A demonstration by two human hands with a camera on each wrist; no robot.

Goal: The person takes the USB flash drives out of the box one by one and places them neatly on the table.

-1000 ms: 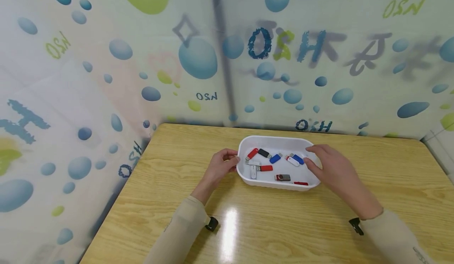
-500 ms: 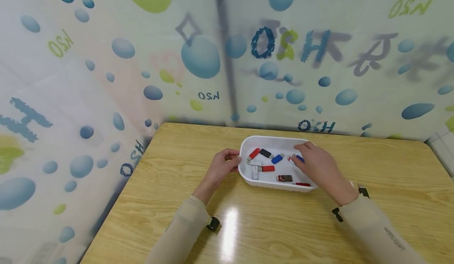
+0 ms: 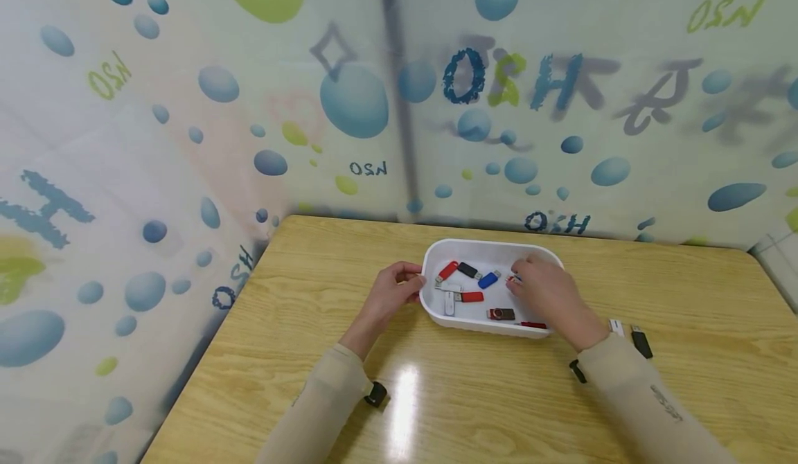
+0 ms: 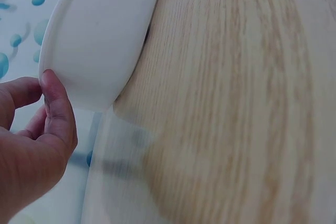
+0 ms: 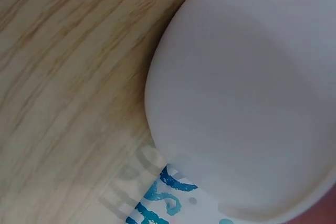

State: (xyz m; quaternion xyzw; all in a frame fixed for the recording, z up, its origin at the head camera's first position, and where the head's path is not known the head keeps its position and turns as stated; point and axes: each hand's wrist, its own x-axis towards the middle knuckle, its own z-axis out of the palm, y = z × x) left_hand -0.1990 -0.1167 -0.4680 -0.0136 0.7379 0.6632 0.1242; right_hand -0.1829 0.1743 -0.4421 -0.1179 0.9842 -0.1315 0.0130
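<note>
Pinching tray rim with left hand; reaching inside with right hand to stick at fingertips, cannot tell if held

Site: you're in an indoor screened-off corner, room type unclear | sheeting on two sides, printed droplets, mirrored H2O lettering | wood-grain surface before you

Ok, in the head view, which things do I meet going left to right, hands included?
Left hand, farthest red USB stick, black USB stick inside the tray, fully visible blue USB stick, right hand, white USB stick on the table, outer black USB stick. Overlapping ones left out.
</note>
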